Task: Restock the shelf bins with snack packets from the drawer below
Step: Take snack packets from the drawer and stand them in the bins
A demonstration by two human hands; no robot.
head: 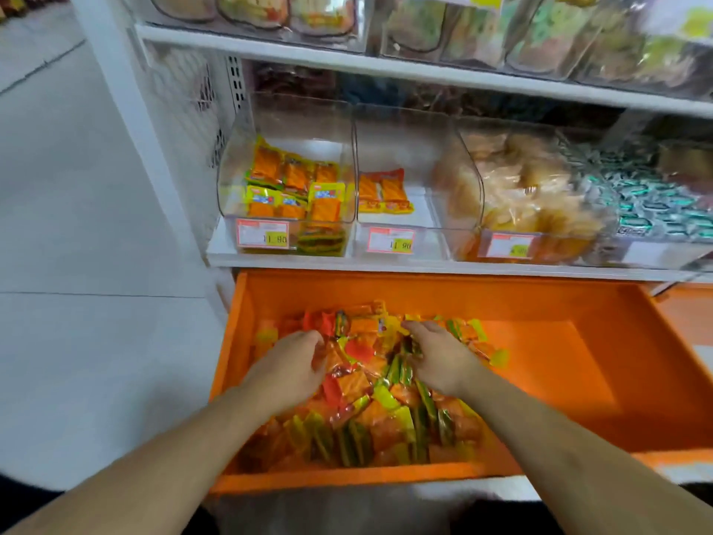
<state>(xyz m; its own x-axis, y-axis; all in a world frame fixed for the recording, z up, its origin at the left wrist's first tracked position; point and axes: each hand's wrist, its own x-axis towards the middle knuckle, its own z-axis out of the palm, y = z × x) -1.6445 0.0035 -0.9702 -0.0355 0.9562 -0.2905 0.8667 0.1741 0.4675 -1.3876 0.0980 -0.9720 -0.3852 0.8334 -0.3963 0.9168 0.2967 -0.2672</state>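
Head camera view: you reach into an orange drawer [578,299] pulled out below the shelf bins [285,167], its right half bare. Your left hand [297,364] and right hand [436,357], fingers curled and partly open, press on heaped snack packets [370,403]; no firm grip shows.

Both forearms and hands [297,364] are bare, with no sleeves, rings or watch.
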